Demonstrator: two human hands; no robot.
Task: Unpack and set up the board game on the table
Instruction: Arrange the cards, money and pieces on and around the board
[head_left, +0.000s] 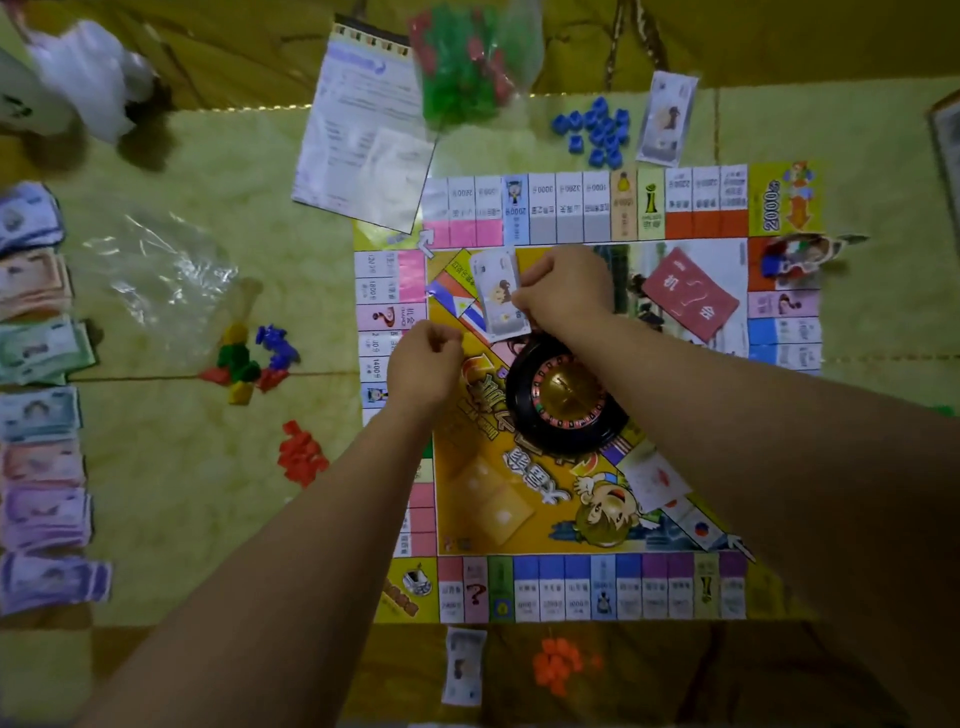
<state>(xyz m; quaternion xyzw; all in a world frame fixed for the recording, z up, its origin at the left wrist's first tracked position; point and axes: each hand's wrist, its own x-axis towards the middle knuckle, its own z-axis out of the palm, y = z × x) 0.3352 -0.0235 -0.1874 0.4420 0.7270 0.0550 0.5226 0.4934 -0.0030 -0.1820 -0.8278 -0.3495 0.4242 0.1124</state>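
Note:
The game board (587, 587) lies flat on the yellow-green table, with a black roulette wheel (563, 397) at its centre and a red card deck (691, 296) to the upper right. Over the board's upper left my right hand (563, 291) grips a small stack of pale paper money (498, 291). My left hand (423, 364) hovers just left of it with fingers curled, and I cannot see anything in it. One banknote (666, 115) lies above the board and another (464, 666) below it.
Several stacks of paper money (36, 395) line the left edge. Loose pieces lie around: blue ones (597, 130) above the board, red (301, 454) and mixed-colour ones (249, 358) to the left, orange (558, 665) below. A rules sheet (363, 130), a bag of green and red pieces (462, 67) and an empty plastic bag (161, 275) lie nearby.

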